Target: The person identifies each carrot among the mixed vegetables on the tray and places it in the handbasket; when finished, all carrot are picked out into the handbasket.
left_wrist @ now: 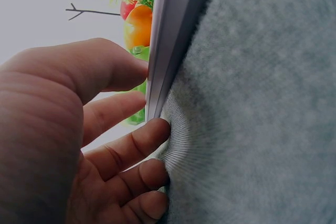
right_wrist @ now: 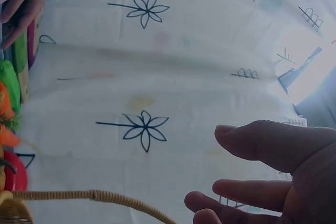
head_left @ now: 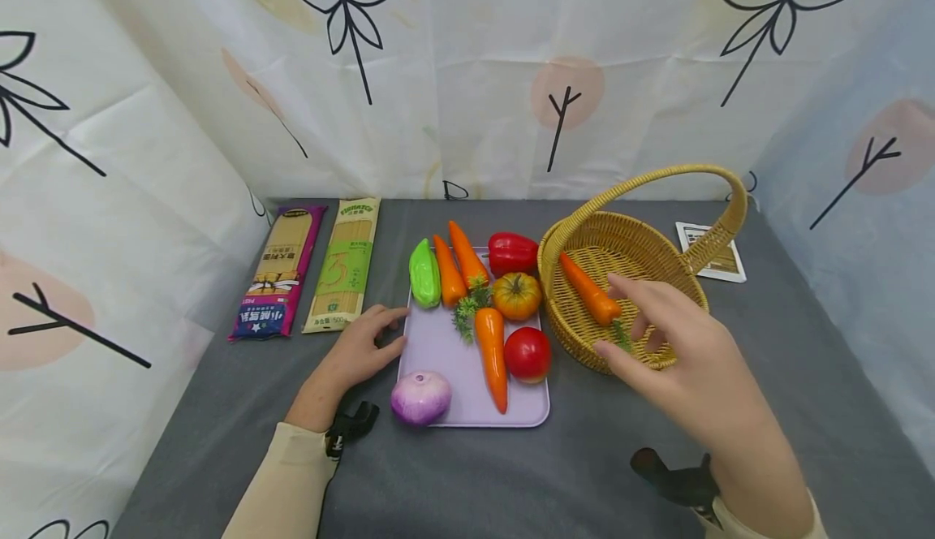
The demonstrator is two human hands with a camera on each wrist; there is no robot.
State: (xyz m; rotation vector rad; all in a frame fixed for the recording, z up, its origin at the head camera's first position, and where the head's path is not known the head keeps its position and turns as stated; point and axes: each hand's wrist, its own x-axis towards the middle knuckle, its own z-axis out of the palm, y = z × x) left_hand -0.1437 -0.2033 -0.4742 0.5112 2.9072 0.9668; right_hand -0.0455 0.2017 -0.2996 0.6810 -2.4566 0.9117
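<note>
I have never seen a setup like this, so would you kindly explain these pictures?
There is no machine: a person works bare-handed. The wide picture comes from a head-worn camera, the others from one on each wrist. On the grey cloth, a flat lilac tray carries, among other things, a glossy orange carrot and a round red tomato. The left hand touches its edge; the right hand is over a round yellow wicker basket containing another carrot. Neither hand appears to grip anything.
</note>
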